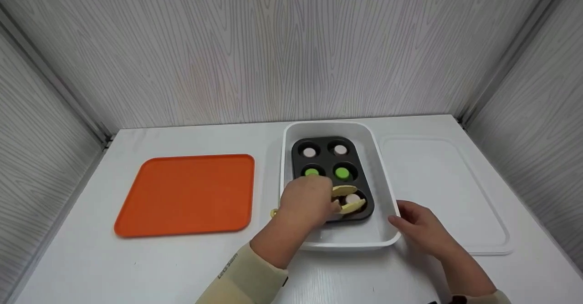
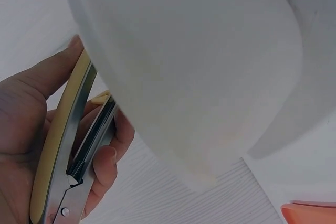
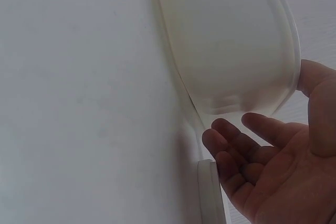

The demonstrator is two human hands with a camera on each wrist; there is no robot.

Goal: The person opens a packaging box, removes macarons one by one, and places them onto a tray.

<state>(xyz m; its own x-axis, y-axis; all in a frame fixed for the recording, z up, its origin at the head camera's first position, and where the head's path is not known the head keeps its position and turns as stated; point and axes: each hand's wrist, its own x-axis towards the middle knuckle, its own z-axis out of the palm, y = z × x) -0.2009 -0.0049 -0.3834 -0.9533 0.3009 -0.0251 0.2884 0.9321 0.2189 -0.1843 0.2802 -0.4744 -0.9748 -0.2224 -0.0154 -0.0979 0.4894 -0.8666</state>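
My left hand (image 1: 306,201) grips a pair of tongs (image 2: 63,129) with pale yellow handles and tips. In the head view the tong tips stand spread on either side of a pale round piece (image 1: 352,199) in the front right cup of a black muffin pan (image 1: 326,160). The pan lies inside a white rectangular bin (image 1: 350,245). Green round pieces (image 1: 342,173) sit in the middle cups and pale ones (image 1: 340,149) in the back cups. The front left cup is hidden behind my left hand. My right hand (image 1: 421,227) holds the bin's front right rim, thumb over the edge.
An orange tray (image 1: 186,197) lies flat on the table (image 1: 136,267) left of the bin. To the bin's right is a flat white lid (image 1: 446,190). Grey wood-grain panels (image 1: 273,49) close off the back and both sides.
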